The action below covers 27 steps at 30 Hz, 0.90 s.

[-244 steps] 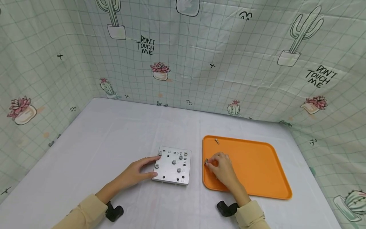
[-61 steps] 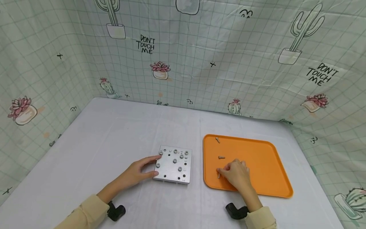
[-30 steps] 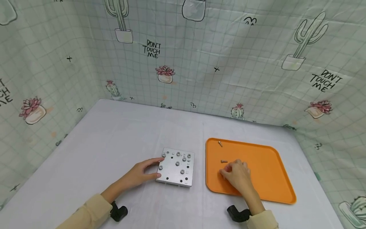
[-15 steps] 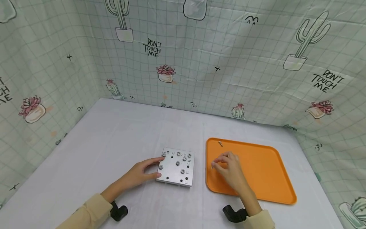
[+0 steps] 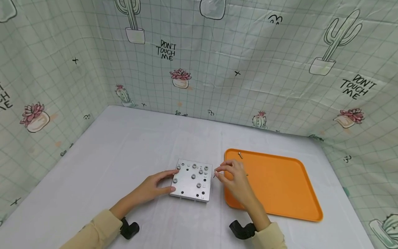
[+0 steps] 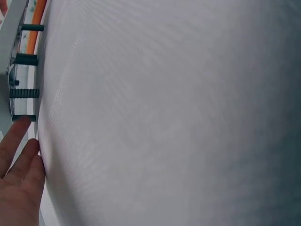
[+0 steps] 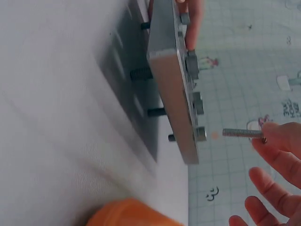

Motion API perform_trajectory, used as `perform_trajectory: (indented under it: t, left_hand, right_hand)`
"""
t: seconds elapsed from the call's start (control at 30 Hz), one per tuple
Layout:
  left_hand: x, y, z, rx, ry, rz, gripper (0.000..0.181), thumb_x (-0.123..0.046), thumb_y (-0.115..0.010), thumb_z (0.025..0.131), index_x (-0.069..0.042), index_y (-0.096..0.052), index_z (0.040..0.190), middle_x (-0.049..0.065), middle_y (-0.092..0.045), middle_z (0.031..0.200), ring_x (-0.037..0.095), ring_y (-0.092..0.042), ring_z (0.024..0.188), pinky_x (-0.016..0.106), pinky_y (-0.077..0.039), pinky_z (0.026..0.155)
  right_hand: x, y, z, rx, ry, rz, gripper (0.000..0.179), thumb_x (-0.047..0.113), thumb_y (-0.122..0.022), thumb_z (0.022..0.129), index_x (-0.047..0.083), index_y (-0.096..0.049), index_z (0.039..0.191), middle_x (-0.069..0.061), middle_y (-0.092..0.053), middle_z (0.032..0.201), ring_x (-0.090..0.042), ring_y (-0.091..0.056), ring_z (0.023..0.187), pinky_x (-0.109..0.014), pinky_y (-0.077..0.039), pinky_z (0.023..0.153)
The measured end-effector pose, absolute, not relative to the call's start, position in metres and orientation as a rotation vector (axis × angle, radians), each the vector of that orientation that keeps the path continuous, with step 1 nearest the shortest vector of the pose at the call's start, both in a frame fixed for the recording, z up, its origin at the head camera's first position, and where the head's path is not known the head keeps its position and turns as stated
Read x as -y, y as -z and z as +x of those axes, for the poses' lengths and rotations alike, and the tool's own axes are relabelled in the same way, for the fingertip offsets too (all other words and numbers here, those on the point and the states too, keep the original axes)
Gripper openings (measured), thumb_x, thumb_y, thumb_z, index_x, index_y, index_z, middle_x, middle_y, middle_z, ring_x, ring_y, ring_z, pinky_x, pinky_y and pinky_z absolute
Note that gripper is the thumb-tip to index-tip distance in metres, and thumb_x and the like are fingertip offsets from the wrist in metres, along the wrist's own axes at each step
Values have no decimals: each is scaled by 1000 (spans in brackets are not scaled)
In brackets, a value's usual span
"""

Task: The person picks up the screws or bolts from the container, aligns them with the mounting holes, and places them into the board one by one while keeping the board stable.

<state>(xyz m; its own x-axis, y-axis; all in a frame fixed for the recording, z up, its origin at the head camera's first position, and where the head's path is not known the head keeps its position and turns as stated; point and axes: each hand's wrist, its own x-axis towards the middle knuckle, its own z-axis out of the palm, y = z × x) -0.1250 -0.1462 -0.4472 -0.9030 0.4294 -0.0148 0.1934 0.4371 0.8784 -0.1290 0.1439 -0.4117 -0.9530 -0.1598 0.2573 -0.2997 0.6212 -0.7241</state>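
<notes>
A square silver metal plate point(image 5: 188, 188) with several socket-head screws and some bare holes stands on the white table. Threaded screw ends point(image 6: 24, 93) stick out below it in the left wrist view. My left hand point(image 5: 146, 188) lies at the plate's left side, index finger and thumb stretched out and touching its edge. My right hand point(image 5: 236, 180) pinches a small threaded screw point(image 7: 242, 133) between thumb and index finger, just right of the plate. The other fingers are loosely bent, and the screw's head is largely covered by the fingertips.
An orange tray point(image 5: 280, 186) lies right of the plate, partly under my right hand. One loose screw point(image 5: 240, 155) rests near its far left corner; another screw point(image 5: 247, 174) peeks out beside my right hand. A patterned cloth point(image 5: 211, 69) hangs behind the table.
Since the earliest frame, one more screw sits in the plate's far row. My right hand has taken a screw from the tray and moved left with it to the plate. My left hand stays.
</notes>
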Motion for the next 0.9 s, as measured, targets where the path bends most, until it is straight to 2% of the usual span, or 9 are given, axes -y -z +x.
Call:
perform_trajectory:
  t: [0.23,0.57,0.9]
  left_hand:
    - [147,448,-126,-2429,-1470,533,58,-32,-71,82,-19,-50,134,0,-48,140,22,-42,132,47,-29,111]
    - [147,448,-125,-2464,-1440,574,56,-32,-68,84,-17,-50,135,4,-49,140,26,-44,129,48,-31,109]
    - [147,448,-125,-2451,-1451,523,57,-32,-70,82,-20,-51,134,2,-48,141,25,-41,132,47,-30,111]
  right_hand:
    - [-129,411,-129,2642,-1246,480,7,13,-73,79,11,-73,86,-3,-57,101,-22,-40,101,-37,-35,83]
    - [-123,416,-131,2702,-1218,509,7,12,-73,80,14,-72,86,-1,-54,100,-22,-40,104,-39,-39,87]
    - [-122,422,-131,2739,-1200,494,6,14,-73,80,14,-72,86,0,-54,101,-19,-39,102,-37,-40,86]
